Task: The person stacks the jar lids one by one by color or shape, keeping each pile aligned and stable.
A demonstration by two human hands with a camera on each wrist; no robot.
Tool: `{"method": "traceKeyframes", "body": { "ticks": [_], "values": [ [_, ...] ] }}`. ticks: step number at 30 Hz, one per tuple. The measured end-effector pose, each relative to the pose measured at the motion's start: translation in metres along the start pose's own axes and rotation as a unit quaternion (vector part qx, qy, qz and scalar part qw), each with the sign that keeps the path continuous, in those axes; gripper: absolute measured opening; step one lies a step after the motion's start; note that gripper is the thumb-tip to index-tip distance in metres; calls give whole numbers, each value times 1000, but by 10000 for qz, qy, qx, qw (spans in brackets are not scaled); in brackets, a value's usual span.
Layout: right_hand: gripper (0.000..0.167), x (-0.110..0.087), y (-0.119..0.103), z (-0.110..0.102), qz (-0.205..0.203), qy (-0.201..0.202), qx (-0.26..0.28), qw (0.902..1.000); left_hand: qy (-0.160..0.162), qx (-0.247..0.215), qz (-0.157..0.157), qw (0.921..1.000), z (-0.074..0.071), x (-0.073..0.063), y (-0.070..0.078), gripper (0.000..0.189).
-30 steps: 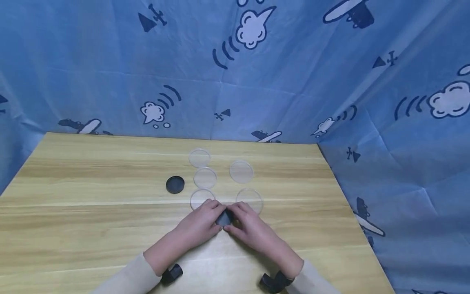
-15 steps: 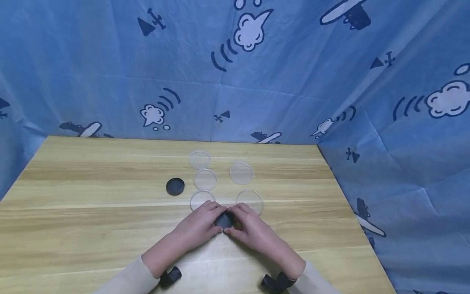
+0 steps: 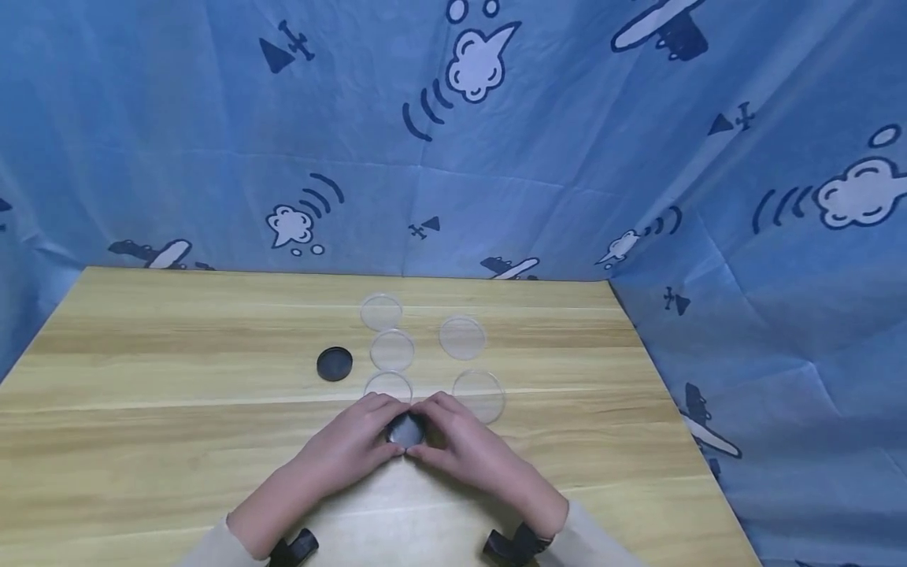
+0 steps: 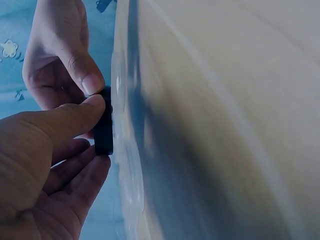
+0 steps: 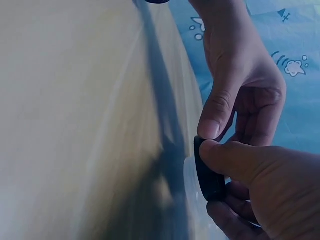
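Both hands hold a black round box (image 3: pixel 406 433), a flat disc with a greyish, shiny top, near the middle of the table. My left hand (image 3: pixel 352 441) pinches its left side between thumb and fingers. From the right, my right hand (image 3: pixel 462 442) grips the opposite side, and the two thumbs meet at the near edge. In the left wrist view the black box (image 4: pixel 104 122) is seen edge-on, held just above the table. The right wrist view also shows the black box (image 5: pixel 209 172) between the fingertips of both hands. Fingers hide parts of its rim.
A black round shallow dish (image 3: pixel 335 364) lies left of centre. Several clear round discs lie beyond the hands: a left column with a far disc (image 3: pixel 381 313), and a right pair with a nearer disc (image 3: pixel 479 396). Blue patterned cloth (image 3: pixel 397 142) borders the wooden table (image 3: pixel 177 465).
Both hands have moved left together with the black round box between them. The head view has shifted slightly. The dish and clear discs stay in place on the table.
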State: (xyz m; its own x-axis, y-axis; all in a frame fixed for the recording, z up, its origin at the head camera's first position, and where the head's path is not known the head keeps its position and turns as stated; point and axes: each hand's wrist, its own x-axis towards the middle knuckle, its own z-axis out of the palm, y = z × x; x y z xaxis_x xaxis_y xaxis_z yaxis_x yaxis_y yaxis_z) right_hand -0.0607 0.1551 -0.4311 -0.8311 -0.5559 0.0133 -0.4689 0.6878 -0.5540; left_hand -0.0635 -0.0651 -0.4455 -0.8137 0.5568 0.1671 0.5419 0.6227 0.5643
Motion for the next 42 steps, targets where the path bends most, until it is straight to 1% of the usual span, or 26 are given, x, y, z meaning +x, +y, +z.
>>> {"method": "traceKeyframes", "body": {
  "ticks": [3, 7, 12, 14, 19, 23, 26, 30, 35, 38, 42],
  "values": [
    [49, 8, -7, 2, -7, -61, -28, 10000, 133, 49, -6, 9999, -7, -7, -5, 52],
    [49, 22, -17, 8, -73, -189, -33, 9998, 291, 75, -139, 9995, -21, -21, -13, 51],
    [49, 40, -29, 16, -411, -258, 13, 9988, 467, 49, -297, 9985, -36, -35, -22, 49],
    [49, 46, -33, 18, -543, -287, 25, 9981, 542, 89, -338, 9979, -39, -39, -25, 50],
    [50, 56, -41, 22, -619, -384, -53, 9973, 670, 188, -372, 9969, -46, -48, -30, 52],
    [48, 61, -45, 28, -642, -466, -155, 9967, 666, 200, -423, 9967, -48, -54, -35, 52],
    [46, 65, -47, 33, -687, -484, -303, 9960, 698, 149, -404, 9966, -46, -56, -41, 51],
    [46, 69, -47, 38, -801, -428, -491, 9947, 772, 98, -381, 9962, -44, -58, -50, 51],
    [47, 74, -51, 46, -912, -405, -631, 9930, 713, 98, -399, 9966, -44, -61, -58, 51],
    [46, 76, -53, 49, -985, -342, -784, 9915, 740, 101, -416, 9963, -44, -62, -61, 50],
    [46, 77, -53, 52, -971, -284, -922, 9906, 781, 82, -445, 9959, -44, -63, -63, 51]
  ]
}}
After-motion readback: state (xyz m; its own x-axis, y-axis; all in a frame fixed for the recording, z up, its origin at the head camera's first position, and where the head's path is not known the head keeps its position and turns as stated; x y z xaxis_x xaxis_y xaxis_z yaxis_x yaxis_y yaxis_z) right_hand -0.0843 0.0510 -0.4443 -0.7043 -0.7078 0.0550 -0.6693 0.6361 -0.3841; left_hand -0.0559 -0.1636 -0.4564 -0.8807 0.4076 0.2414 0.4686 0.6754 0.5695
